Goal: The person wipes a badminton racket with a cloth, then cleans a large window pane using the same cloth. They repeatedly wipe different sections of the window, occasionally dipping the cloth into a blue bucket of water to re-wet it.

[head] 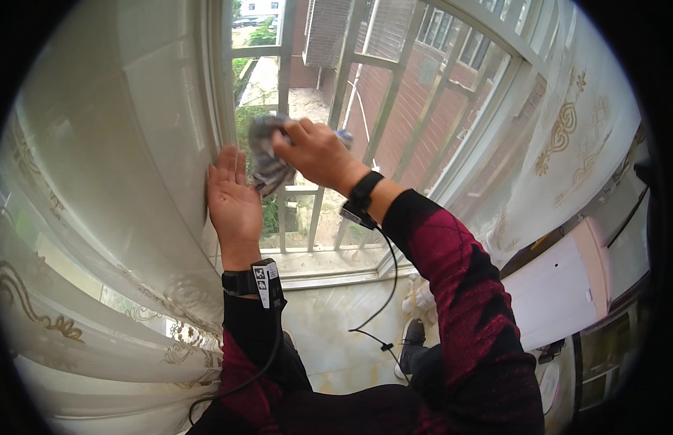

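Note:
My right hand [315, 153] is closed on a crumpled cloth [268, 160] with a grey, white and blue pattern. It holds the cloth up at the window pane [309, 212], just right of the window frame's left side. The cloth looks slightly blurred. My left hand [234, 198] is left of the cloth, palm showing and fingers extended, with its outer edge by the white tiled wall [168, 109]. Nothing lies in its palm. Each wrist wears a black strap with a small device and a cable. Metal bars [388, 111] stand beyond the glass.
Sheer embroidered curtains hang at the left [70, 304] and right [581, 125]. A window sill [325, 280] runs below the glass. A white panel-like object [554, 288] stands at the right. A cable loops below my right wrist, above the tiled floor [336, 337].

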The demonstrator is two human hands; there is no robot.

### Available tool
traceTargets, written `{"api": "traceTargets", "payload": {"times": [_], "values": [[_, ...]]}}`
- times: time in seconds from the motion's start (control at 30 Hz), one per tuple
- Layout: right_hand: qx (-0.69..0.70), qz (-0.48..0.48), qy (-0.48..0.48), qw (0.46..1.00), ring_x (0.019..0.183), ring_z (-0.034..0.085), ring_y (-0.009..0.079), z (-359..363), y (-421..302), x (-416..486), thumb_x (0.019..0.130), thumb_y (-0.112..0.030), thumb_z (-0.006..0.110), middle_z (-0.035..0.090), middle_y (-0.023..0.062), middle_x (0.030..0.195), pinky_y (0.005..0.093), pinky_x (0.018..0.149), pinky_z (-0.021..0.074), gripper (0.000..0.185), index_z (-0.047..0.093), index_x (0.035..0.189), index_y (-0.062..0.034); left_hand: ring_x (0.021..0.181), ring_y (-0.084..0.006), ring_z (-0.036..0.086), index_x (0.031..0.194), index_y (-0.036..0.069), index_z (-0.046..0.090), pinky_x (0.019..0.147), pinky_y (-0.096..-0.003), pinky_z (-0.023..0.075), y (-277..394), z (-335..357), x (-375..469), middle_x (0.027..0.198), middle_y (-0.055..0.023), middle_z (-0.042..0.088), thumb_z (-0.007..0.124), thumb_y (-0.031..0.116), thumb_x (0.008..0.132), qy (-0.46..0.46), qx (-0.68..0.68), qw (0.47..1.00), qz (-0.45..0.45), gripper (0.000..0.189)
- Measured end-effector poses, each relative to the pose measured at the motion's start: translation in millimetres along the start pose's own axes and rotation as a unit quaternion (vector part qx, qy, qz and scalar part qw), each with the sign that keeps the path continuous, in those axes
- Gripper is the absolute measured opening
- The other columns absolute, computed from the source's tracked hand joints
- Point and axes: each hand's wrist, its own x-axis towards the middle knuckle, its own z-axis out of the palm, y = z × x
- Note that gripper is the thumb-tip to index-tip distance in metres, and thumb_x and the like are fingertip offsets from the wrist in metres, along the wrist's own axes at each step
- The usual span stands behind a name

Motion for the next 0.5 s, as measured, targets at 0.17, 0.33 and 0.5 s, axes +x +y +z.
{"api": "traceTargets", "payload": {"times": [0.17,0.33,0.5], "values": [[-0.016,0.024,0.035,0.999,0.084,0.065,0.0196,-18,28,0,0.079,-0.013,0.075,0.059,0.0047,0.096,0.0313,0.065,0.0582,0.025,0.064,0.101,-0.0149,0.157,-0.0251,0.02,0.157,0.003,0.036,0.124,-0.0534,0.0193,-2,-4,1,0.166,-0.0069,0.033,0.041,0.044,0.11,0.024,0.017,1.0,0.005,0.062],[-0.057,0.157,0.135,0.977,0.091,0.065,0.0285,-46,90,72,0.072,-0.013,0.081,0.06,0.0086,0.097,0.041,0.066,0.0572,0.037,0.064,0.104,-0.0139,0.159,-0.0283,0.011,0.161,0.002,0.026,0.126,-0.0546,0.0145,-7,1,-3,0.172,-0.0093,0.018,0.045,0.045,0.109,0.028,0.029,0.999,0.016,0.07],[-0.132,0.163,0.15,0.966,0.093,0.064,0.0318,-13,58,115,0.081,-0.009,0.066,0.061,0.0106,0.105,0.0434,0.069,0.0574,0.035,0.063,0.115,-0.0151,0.16,-0.0289,0.006,0.162,0.001,0.025,0.126,-0.0546,0.0116,-4,8,-5,0.173,-0.0116,0.009,0.047,0.049,0.107,0.048,0.05,0.997,0.021,0.076]]}}
